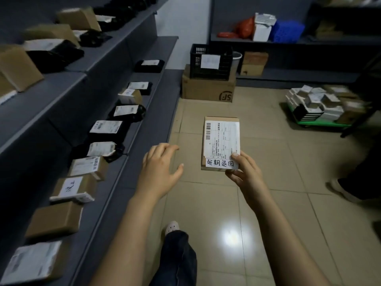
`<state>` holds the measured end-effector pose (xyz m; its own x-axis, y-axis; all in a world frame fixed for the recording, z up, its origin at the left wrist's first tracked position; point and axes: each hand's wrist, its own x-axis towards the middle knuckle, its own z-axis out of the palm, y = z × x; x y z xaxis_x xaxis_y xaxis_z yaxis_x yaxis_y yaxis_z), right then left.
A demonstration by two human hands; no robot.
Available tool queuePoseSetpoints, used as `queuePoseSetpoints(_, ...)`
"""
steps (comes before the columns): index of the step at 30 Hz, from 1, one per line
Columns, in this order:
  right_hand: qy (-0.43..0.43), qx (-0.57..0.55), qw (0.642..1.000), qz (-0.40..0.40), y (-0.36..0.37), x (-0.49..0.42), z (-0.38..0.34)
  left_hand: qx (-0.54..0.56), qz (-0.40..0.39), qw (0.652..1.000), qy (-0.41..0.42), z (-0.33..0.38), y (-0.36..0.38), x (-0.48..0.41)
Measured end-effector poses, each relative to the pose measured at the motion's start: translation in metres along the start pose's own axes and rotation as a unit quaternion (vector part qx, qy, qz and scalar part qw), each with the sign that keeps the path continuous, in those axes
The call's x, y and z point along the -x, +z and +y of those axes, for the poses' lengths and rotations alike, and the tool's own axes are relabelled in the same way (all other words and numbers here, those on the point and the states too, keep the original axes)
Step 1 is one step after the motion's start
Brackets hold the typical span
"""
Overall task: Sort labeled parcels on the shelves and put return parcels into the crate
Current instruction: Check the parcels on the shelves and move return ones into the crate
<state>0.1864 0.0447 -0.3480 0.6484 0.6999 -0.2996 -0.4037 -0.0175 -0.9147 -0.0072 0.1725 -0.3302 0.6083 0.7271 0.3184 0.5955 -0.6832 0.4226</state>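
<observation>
My right hand grips the near end of a flat cardboard parcel held out over the tiled floor. The parcel carries a printed shipping label and a white slip with handwritten characters. My left hand hovers empty beside it, fingers spread and relaxed, near the edge of the lowest shelf. A black plastic crate with a white paper on its front stands on a large cardboard box ahead, past the shelf end. Grey shelves on the left hold several labelled parcels.
A green trolley loaded with white and brown packets stands at the right. Another person's shoe and dark trouser leg are at the right edge. A back shelf holds a blue crate and orange bags. My own leg and shoe are below.
</observation>
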Motion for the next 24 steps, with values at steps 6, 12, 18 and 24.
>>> queuePoseSetpoints(6, -0.013, -0.003, 0.999, 0.034, 0.055, -0.122, -0.031, 0.029, -0.008, 0.998, 0.050, -0.039, 0.024, -0.149)
queuePoseSetpoints(12, -0.021, -0.015, 0.998, 0.062, 0.096, -0.218, -0.066, 0.037, -0.022, 0.997, 0.071, -0.075, 0.038, -0.266)
queuePoseSetpoints(18, -0.011, -0.018, 0.997, 0.069, 0.115, -0.312, -0.090, 0.041, -0.040, 0.995, 0.082, -0.097, 0.069, -0.361)
queuePoseSetpoints(24, -0.007, -0.015, 0.999, 0.052, 0.119, -0.442, -0.121, 0.023, -0.031, 0.996, 0.078, -0.108, 0.114, -0.481)
